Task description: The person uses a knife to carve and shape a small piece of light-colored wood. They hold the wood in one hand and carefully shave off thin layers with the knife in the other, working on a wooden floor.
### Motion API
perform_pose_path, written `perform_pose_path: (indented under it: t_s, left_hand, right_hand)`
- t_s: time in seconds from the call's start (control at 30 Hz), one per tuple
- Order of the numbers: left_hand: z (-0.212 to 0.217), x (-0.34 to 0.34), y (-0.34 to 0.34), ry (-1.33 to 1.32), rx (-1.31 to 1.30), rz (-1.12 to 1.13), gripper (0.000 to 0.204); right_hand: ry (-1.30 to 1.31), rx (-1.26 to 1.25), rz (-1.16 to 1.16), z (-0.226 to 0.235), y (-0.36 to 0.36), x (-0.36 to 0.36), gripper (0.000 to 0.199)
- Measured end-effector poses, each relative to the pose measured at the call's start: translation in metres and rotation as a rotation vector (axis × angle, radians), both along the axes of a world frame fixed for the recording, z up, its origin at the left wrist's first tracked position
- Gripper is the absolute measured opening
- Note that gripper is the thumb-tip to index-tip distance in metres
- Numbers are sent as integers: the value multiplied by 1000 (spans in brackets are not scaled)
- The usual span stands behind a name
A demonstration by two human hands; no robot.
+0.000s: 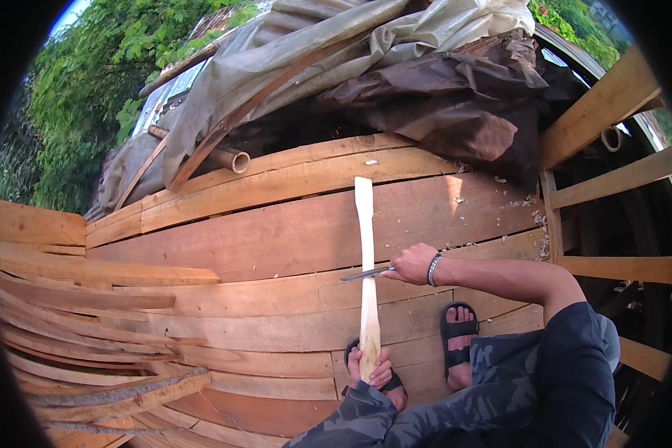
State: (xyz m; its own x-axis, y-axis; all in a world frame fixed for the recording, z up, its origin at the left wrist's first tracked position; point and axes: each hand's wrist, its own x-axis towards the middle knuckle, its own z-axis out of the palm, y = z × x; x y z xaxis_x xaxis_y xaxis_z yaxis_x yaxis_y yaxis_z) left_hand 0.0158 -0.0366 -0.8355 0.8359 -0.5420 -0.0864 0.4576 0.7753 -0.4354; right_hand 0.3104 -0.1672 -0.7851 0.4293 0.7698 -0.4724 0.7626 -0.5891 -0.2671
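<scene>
A long pale piece of carved wood, shaped like a tool handle (367,254), extends away from me over the plank floor. My left hand (371,367) is wrapped round its near end, close to my left foot. My right hand (415,264) is closed on a knife (366,274), whose handle is hidden in the fist. The blade points left and lies across the middle of the wood, seemingly touching it. A dark bracelet circles my right wrist.
Sawn wooden strips (89,313) are piled at the left. Wood shavings (534,201) are scattered at the right of the plank floor (269,231). Beyond the planks lie grey tarpaulin (306,60) and a bamboo tube (231,160). Wooden rails (612,179) stand at the right. My sandalled feet rest nearby.
</scene>
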Motion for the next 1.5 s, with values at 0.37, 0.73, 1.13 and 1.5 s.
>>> perform_pose_path:
  t_s: [0.37, 0.73, 1.13, 1.5]
  left_hand:
    - [5, 2, -4, 9, 20, -13, 53]
    - [4, 11, 1, 7, -3, -5, 53]
    - [13, 13, 8, 3, 148, -17, 49]
    - [7, 19, 43, 22, 1007, -34, 35]
  right_hand:
    - [48, -58, -160, -1, -3, 30, 71]
    - [37, -74, -146, -2, 9, 25, 74]
    - [-177, -7, -323, 6, -8, 82, 63]
    - [-384, 455, -54, 126, 20, 55, 46]
